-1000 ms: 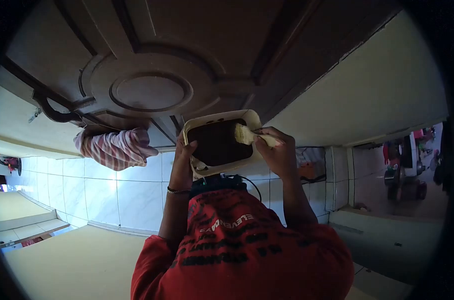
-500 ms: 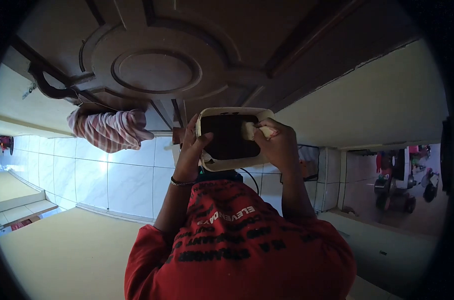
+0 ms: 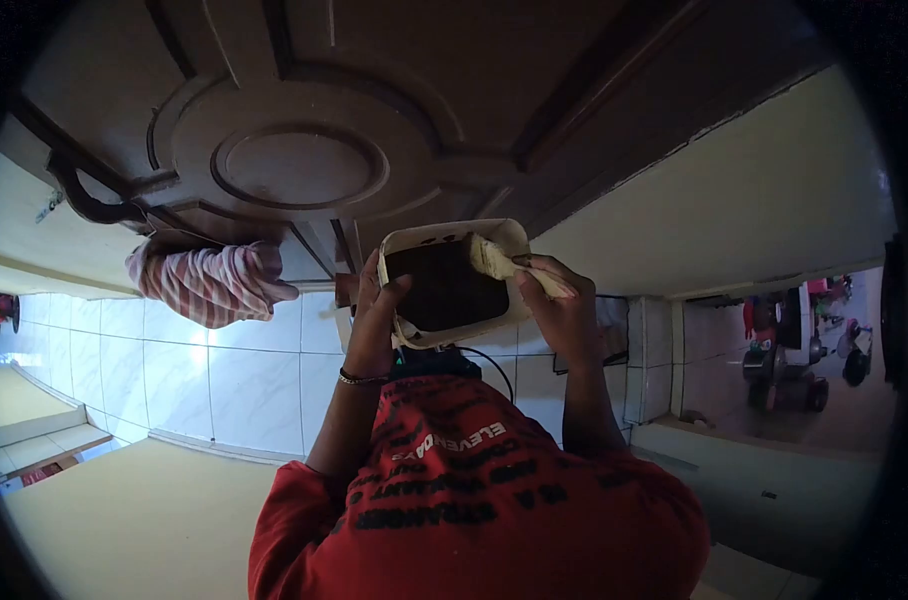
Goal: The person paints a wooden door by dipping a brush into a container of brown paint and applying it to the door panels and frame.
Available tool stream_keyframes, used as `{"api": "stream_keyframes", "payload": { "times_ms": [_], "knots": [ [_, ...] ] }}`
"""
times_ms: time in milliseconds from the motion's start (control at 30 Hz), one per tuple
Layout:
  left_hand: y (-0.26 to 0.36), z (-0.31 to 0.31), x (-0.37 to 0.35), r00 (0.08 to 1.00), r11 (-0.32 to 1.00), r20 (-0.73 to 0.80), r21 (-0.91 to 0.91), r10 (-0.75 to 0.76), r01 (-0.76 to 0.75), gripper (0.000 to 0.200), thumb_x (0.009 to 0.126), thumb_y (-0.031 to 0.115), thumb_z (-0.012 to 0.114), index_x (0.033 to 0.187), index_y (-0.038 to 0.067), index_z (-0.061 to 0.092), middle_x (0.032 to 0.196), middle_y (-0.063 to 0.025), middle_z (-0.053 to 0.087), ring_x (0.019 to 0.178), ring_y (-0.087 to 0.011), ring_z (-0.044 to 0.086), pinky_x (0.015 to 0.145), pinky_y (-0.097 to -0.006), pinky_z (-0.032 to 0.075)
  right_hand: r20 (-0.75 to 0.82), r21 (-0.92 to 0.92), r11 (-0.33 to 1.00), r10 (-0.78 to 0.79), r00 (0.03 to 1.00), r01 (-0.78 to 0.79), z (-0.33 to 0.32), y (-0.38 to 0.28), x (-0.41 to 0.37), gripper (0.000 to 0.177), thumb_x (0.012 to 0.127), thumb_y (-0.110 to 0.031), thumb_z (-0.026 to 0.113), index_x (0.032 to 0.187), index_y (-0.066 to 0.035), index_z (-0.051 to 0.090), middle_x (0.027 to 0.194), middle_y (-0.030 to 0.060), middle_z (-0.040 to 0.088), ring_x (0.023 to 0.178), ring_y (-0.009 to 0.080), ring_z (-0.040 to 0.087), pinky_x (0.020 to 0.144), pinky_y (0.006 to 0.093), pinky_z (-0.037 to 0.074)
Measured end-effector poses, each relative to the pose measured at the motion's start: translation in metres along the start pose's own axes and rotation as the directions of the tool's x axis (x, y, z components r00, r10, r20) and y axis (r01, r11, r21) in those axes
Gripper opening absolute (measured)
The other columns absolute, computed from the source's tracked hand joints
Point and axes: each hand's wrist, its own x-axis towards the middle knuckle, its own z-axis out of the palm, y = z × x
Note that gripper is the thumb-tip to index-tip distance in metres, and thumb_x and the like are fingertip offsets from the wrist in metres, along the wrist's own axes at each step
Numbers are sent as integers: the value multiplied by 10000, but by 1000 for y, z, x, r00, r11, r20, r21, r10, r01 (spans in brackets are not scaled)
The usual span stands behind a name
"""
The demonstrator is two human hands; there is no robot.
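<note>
My left hand (image 3: 375, 318) grips the left side of a whitish rectangular tub (image 3: 514, 236), its thumb over the rim. Inside the tub is a dark brown filling (image 3: 444, 288). In my right hand (image 3: 566, 318) is a pale paintbrush (image 3: 491, 258), pinched by its handle between thumb and fingers. The brush's broad end leans over the tub's right inner side, at the edge of the dark filling. The tub is tilted, held in front of my red shirt (image 3: 464, 470).
A brown panelled door (image 3: 299, 165) stands right ahead, with a curved handle (image 3: 89, 195) at its left. A striped cloth (image 3: 209, 282) hangs beneath the handle. White tiles (image 3: 254, 385) cover the floor. Pots (image 3: 784, 375) and other items lie through an opening at far right.
The tub has shifted slightly left and tilted, its right side higher. My right hand has drawn the brush up and back toward the tub's right rim, showing more of its broad end.
</note>
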Motion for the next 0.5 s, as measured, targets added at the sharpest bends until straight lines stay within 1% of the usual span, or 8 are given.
{"api": "stream_keyframes", "payload": {
  "times_ms": [133,233,300,333,367,433,467,500],
  "knots": [
    [-1,-1,2,1000,1000,-11,-3,6,-6,675,912,207,608,1477,31,283,1388,-124,463,1292,-213,444,1090,-347,338,-8,97,994,42,999,-41,5,17,-3,216,894,-124,686,1046,31,686,886,102,718,775,104,646,694,259,516],
    [0,2,0,1000,999,1,24,29,-29,657,914,199,602,1472,34,297,1387,-122,464,1292,-207,441,1089,-349,342,-41,153,988,-23,999,29,14,17,-6,213,876,-105,700,1045,24,684,903,116,715,798,132,666,711,269,521],
    [-1,6,-3,1000,1000,10,24,12,-12,645,915,195,597,1468,34,307,1386,-122,465,1292,-206,441,1089,-349,342,11,49,969,-245,970,244,21,13,-6,205,862,-85,707,1041,12,684,952,133,710,834,185,687,735,292,529],
    [0,7,-3,1000,1000,16,17,-3,3,633,916,191,593,1464,33,317,1385,-122,467,1292,-205,440,1090,-348,343,86,86,974,-216,973,209,23,8,-7,216,838,-60,718,1041,1,677,999,142,699,875,245,690,762,323,534],
    [-1,6,-2,1000,1000,13,20,3,-3,633,916,191,593,1464,33,317,1385,-122,467,1292,-205,440,1090,-348,343,88,91,973,-221,971,213,26,9,-6,216,838,-60,718,1041,1,677,999,142,699,875,245,690,762,323,534],
    [-4,3,1,1000,999,20,-47,-2,3,613,921,185,580,1457,28,327,1383,-123,469,1291,-206,442,1091,-346,344,101,29,897,-442,891,442,30,14,-5,204,842,-28,706,1040,6,671,965,128,689,848,205,678,741,305,528],
    [-5,2,0,1000,999,16,-48,7,-6,613,921,185,580,1457,28,327,1383,-123,469,1291,-206,442,1091,-346,344,118,46,904,-428,896,425,29,12,-7,227,830,-15,710,1050,11,661,988,131,679,877,214,673,746,311,526],
    [-4,3,-1,999,999,18,-17,36,-35,574,942,209,559,1446,43,340,1379,-115,474,1280,-212,465,1069,-349,380,122,50,900,-437,891,434,29,12,-7,227,830,-15,710,1050,11,661,988,131,679,877,214,673,746,311,526]
  ]
}}
